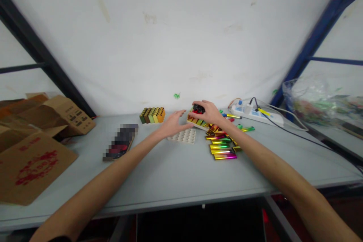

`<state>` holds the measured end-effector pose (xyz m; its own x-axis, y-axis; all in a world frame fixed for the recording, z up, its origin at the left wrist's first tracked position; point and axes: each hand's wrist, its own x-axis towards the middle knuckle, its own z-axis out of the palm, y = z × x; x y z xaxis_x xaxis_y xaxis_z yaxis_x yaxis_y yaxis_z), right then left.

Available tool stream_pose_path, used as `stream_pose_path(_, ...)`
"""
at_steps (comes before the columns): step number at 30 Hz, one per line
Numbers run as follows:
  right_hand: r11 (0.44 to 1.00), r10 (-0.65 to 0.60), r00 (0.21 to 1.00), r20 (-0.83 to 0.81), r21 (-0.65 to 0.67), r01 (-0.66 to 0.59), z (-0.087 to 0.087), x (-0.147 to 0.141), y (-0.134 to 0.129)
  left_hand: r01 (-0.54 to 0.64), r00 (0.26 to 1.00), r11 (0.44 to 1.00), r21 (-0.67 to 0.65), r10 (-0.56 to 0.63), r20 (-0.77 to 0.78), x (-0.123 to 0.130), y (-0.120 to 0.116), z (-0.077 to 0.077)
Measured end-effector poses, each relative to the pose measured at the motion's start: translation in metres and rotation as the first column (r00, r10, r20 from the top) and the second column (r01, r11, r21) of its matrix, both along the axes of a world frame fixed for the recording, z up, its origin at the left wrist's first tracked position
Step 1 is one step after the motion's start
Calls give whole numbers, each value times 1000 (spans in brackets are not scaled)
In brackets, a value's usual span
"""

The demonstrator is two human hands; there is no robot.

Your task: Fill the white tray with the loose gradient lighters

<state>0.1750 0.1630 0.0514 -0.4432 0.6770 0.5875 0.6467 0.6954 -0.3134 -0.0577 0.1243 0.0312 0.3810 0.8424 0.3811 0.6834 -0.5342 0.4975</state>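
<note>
1. Counting in the head view, you have one upright block of pieces (152,115) near the desk's (170,174) back edge, one filled tray (202,126) right of it, one dimpled tray (185,137) in front, one power strip (255,114) toward the back right corner, and at least two cardboard boxes (36,170) at the left edge.
2. Your right hand (210,111) curls over the filled tray, grasping dark-topped red pieces (199,108) between thumb and fingers.
3. Your left hand (172,123) is spread and holds nothing visible; its thumb reaches toward the filled tray, though you cannot tell whether they touch.
4. Your shiny loose pieces (223,151) lie beside your right forearm, which hides some; the pile is too tangled to count.
5. Pixelation masks a dark oblong thing (120,141) left of your left forearm.
</note>
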Motion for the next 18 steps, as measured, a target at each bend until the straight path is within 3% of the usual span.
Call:
stream_pose_path(5, 998, -51, 973, -224, -34, 45, -1, 11, -7, 226, 960, 958, -175, -189, 206, 26, 20, 1)
stream_pose_path(10, 981, -164, 860, -484, -173, 89, -6, 17, -9, 482, 766, 833, -270, -252, 591, 46, 32, 2)
stream_pose_path(14, 944, -276, 738, -616, -317, 88, -8, 15, -8, 399, 768, 859, -320, -123, 628, 57, 27, 11)
stream_pose_path(18, 869, -392, 622, -678, -495, 8, -6, 15, -17, 369, 763, 835, -409, -21, 646, 70, 13, 22)
